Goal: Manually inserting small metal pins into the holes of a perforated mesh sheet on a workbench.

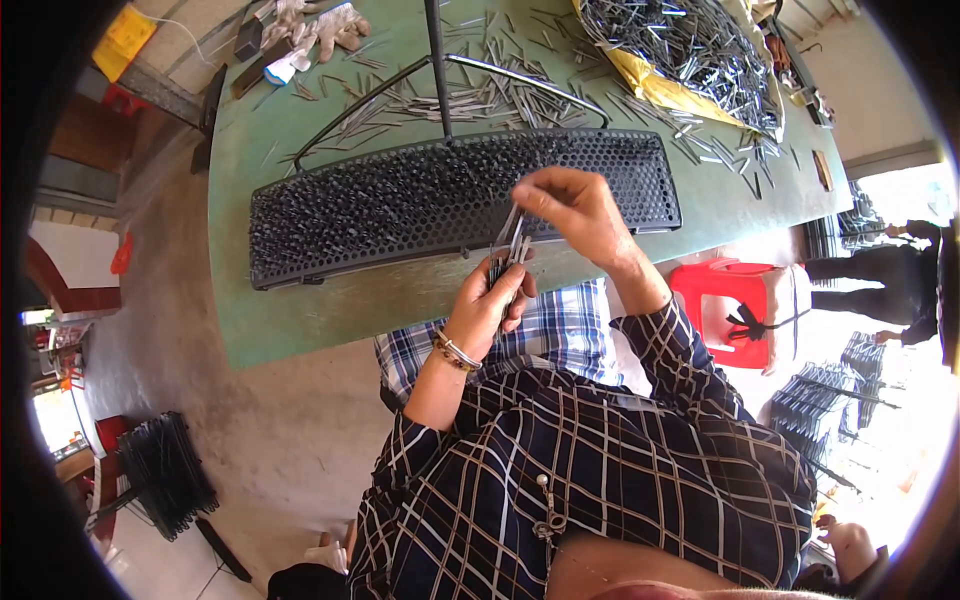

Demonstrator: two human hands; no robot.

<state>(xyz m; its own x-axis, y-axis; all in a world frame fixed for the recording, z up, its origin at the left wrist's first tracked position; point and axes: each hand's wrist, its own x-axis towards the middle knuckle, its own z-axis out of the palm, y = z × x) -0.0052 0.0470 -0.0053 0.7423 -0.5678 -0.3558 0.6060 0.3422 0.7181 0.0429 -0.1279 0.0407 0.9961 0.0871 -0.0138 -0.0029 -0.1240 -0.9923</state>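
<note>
My left hand [488,302] is closed round a small bundle of thin metal strips [520,252] whose ends stick up past the fingers. Just above it, my right hand [582,212] pinches the upper end of one strip between thumb and fingertips. Both hands are in front of a long black perforated rack [650,168] at the table's near edge. Small dark pieces stand densely in its holes across the left and middle. Toward the right end, many holes show bare. A dark frame with a central rod [440,80] joins the rack's far side.
Loose strips [460,105] lie scattered over the green table [290,330] behind the rack. A yellow-edged sack [640,75] heaped with strips is at the far right. Work gloves [338,28] lie at the far left. To the right are a red stool [715,270] and another person [885,275].
</note>
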